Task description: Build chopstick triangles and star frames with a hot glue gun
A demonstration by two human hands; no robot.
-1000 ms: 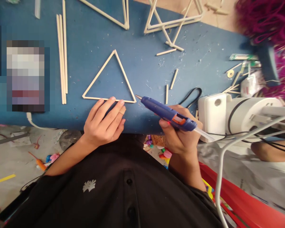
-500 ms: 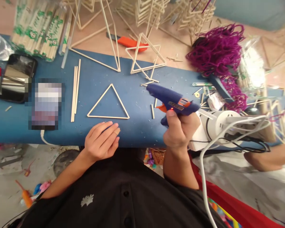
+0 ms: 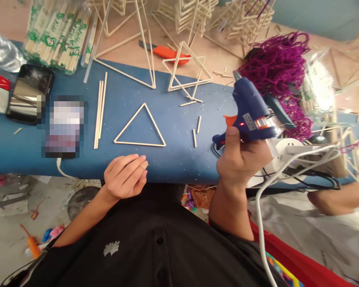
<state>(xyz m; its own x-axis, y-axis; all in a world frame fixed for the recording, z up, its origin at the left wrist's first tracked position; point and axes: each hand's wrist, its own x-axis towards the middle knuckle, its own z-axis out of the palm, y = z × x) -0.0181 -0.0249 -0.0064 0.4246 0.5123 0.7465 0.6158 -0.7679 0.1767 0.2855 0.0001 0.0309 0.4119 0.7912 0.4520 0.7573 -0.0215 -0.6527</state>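
Raised over the right part of the blue mat, my right hand (image 3: 242, 159) is wrapped round a blue glue gun (image 3: 249, 107) with an orange trigger and a lit red light; its nozzle points up and away. My left hand (image 3: 125, 175) is at the mat's front edge with fingers pressed together; whatever they hold, if anything, is too small to name. Just beyond it a triangle of thin wooden sticks (image 3: 140, 142) lies flat. Several loose sticks (image 3: 100, 115) lie side by side to its left. Two short stick pieces (image 3: 194, 138) are between the triangle and the glue gun.
Stick frames (image 3: 185, 85) and an orange-handled knife (image 3: 170, 54) are at the back. Purple cord (image 3: 275, 67) is heaped at right, near a white power strip (image 3: 287, 159) with cables. Phones (image 3: 30, 93) and bagged sticks (image 3: 58, 38) are on the left. Another person's arm (image 3: 338, 197) shows at far right.
My right hand has moved right with the glue gun, whose nozzle has swung from pointing left to pointing up and away. My left hand has barely moved; the view has shifted slightly.
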